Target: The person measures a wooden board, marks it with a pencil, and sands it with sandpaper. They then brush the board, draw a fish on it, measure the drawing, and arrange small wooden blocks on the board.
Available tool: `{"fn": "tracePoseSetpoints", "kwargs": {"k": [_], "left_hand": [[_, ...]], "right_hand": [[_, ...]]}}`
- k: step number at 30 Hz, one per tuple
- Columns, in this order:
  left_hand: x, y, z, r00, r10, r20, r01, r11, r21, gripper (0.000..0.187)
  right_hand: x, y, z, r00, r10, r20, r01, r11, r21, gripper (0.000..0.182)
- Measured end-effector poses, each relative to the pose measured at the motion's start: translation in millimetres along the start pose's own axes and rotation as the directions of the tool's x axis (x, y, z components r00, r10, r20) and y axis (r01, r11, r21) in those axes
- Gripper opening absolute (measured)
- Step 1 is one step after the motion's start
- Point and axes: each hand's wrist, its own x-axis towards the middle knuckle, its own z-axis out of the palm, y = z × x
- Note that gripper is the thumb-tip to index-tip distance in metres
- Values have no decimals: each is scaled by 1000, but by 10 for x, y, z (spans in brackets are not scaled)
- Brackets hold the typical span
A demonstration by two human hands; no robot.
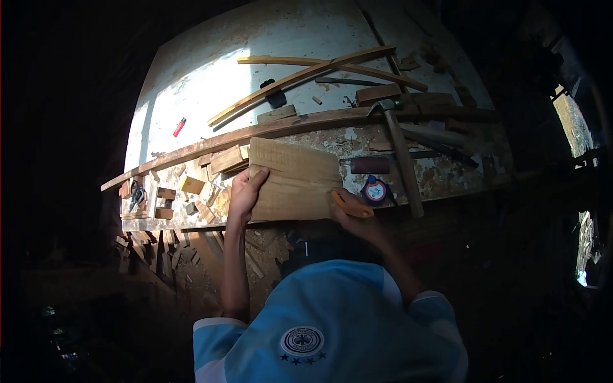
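Note:
A flat wooden board [294, 182] is held tilted over the front of the workbench. My left hand [244, 195] grips its left edge, with the thumb lying on the top face. My right hand [350, 214] is closed around an orange-handled tool [352, 204] at the board's lower right edge; the tool's working end is hard to make out. Just right of that hand lies a blue tape measure [375, 190]. A dark reddish-brown roll [370, 166] sits behind the tape measure. Farther right, a hammer [401, 156] rests with its wooden handle reaching over the bench's front edge.
A long wooden rail [281, 126] runs across the workbench [191, 89]. Behind it two thin wooden strips [300, 80] cross, near a black object [274, 94]. A red lighter [179, 127] lies left. Wood offcuts [191, 185] and scissors [136, 195] occupy the front left; scraps litter the floor.

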Motion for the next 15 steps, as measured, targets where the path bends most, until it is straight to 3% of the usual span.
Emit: {"fn": "tracePoseSetpoints", "kwargs": {"k": [1,4,6,7,9,10,13,14,15], "left_hand": [[-34,216,64,1000,-5,7,5,998,61,26],[-64,556,260,996,85,11,-84,945,317,31],[-2,578,287,983,177,46,-177,853,492,34],[-21,594,312,974,219,54,-217,844,490,35],[-100,626,387,952,298,69,-293,824,484,37],[-130,673,409,972,229,52,-226,855,466,38],[-96,617,434,967,239,84,-253,889,382,38],[-98,626,455,977,207,58,-213,897,388,39],[-107,647,477,984,173,33,-171,902,397,39]], "right_hand": [[33,-130,38,997,45,64,-52,992,117,42],[267,-509,76,949,-242,200,129,882,454,47],[505,-448,-47,986,-164,10,146,904,403,48],[631,-392,-101,987,-132,-95,158,912,378,49],[771,-175,-216,959,96,-265,37,889,456,47],[819,-129,-268,924,-35,-380,160,940,301,43],[802,-379,-314,938,-128,-322,186,970,156,39],[716,-578,-338,988,-128,-85,143,967,210,38],[655,-599,-336,951,-301,69,292,949,119,39]]}}
